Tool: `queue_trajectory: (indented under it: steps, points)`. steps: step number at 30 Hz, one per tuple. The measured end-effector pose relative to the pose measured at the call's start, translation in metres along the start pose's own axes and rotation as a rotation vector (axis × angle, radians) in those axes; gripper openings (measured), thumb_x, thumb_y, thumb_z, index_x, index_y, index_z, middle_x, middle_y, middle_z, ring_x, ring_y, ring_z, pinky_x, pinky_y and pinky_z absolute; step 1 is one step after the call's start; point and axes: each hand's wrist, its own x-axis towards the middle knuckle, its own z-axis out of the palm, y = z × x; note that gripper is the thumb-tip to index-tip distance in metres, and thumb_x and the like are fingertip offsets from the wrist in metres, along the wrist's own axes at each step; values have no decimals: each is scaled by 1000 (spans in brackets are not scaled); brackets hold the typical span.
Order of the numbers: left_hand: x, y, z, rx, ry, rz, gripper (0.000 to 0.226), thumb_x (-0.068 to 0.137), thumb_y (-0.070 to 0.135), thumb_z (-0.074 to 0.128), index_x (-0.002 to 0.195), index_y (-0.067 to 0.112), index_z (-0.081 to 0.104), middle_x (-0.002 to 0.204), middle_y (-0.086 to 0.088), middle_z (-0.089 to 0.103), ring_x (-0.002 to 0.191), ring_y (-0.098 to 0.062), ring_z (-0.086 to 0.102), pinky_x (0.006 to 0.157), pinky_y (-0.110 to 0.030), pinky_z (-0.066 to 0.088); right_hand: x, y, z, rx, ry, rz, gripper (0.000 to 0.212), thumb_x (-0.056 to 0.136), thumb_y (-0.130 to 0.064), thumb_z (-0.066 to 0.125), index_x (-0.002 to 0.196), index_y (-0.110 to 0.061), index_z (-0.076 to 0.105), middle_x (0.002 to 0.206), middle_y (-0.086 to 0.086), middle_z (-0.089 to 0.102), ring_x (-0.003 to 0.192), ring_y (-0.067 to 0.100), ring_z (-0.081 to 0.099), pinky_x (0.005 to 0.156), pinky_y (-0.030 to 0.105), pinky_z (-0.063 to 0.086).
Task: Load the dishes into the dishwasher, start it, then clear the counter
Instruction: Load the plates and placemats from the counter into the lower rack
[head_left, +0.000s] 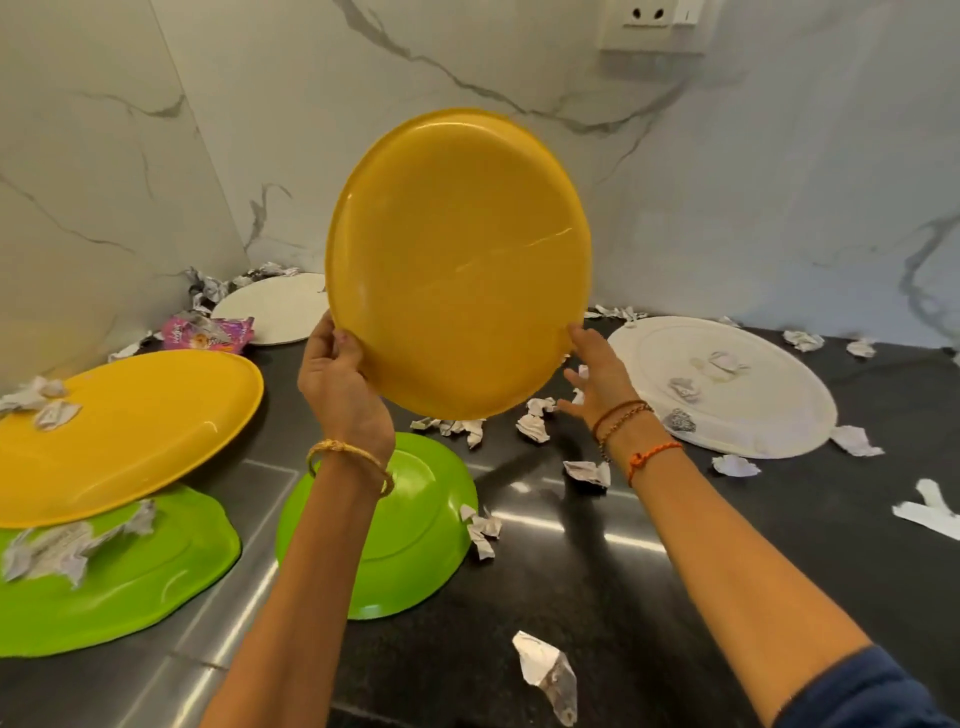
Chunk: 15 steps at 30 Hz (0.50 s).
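Two hands hold up a yellow plate (457, 260) in the air above the dark counter (649, 597). The plate stands almost upright, tipped a little, and its back faces the camera. The left hand (340, 387) grips the plate's lower left edge, with the fingers curled round the rim. The right hand (597, 374) touches the lower right edge with its fingers spread out and mostly straight, so it steadies the plate more than it grips it. The left wrist wears a gold bangle (348, 457), and the right wrist wears thread bands (631, 426). Below the held plate, a green plate (410, 525) lies upside down on the counter, partly hidden by the left arm. At the far left, a second yellow plate (130, 431) rests tilted on top of another green plate (119, 587), and both carry bits of crumpled paper. A white plate (753, 395) lies on the right side of the counter with paper scraps on it. Another white plate (275, 306) sits back near the corner of the marble wall (779, 182), just beside a pink wrapper (208, 332). Many paper scraps (535, 423) lie scattered over the counter. One bigger crumpled scrap (548, 675) lies near the bottom edge. High on the wall is a white socket (649, 21).
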Motion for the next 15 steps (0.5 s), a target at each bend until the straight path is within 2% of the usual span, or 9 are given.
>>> queue_trajectory:
  steps: [2, 4, 6, 9, 12, 15]
  points:
    - [-7, 2, 4, 20, -112, -7, 32, 97, -1, 34, 127, 1, 46, 93, 8, 59, 80, -1, 56, 77, -14, 48, -7, -4, -8, 189, 15, -95, 42, 89, -32, 55, 128, -22, 43, 115, -2, 54, 104, 20, 53, 77, 37, 44]
    - [-15, -1, 12, 53, -241, -12, 31, 98, 1, 33, 126, 5, 46, 97, 7, 58, 84, -2, 55, 83, -18, 46, -16, -9, -23, 322, 65, -194, 35, 82, -28, 64, 113, -23, 49, 101, -5, 58, 90, 17, 56, 66, 32, 47]
    - [-23, -5, 23, 82, -325, -37, 27, 98, 2, 32, 119, 8, 49, 98, 6, 58, 85, -3, 54, 81, -17, 47, -25, -15, -46, 343, 153, -279, 38, 77, -26, 67, 111, -24, 50, 99, -5, 60, 88, 17, 57, 67, 32, 49]
    - [-42, -20, 44, 114, -446, -95, 27, 98, 2, 33, 100, 19, 53, 94, 6, 58, 81, -2, 54, 72, -13, 46, -48, -27, -95, 364, 365, -461, 29, 81, -17, 66, 106, -20, 52, 96, -2, 62, 84, 16, 60, 74, 37, 50]
    - [-68, -39, 61, 145, -572, -158, 25, 98, 5, 35, 99, 20, 55, 92, 5, 59, 80, -4, 52, 70, -15, 45, -90, -36, -147, 214, 514, -628, 39, 66, -23, 74, 100, -22, 54, 95, -2, 64, 82, 14, 62, 71, 32, 52]
    - [-110, -54, 83, 150, -693, -211, 21, 99, 10, 37, 100, 19, 56, 91, 6, 59, 79, -3, 51, 68, -16, 45, -137, -39, -195, 18, 608, -701, 48, 63, -27, 71, 107, -20, 53, 108, 3, 61, 96, 18, 60, 78, 31, 52]
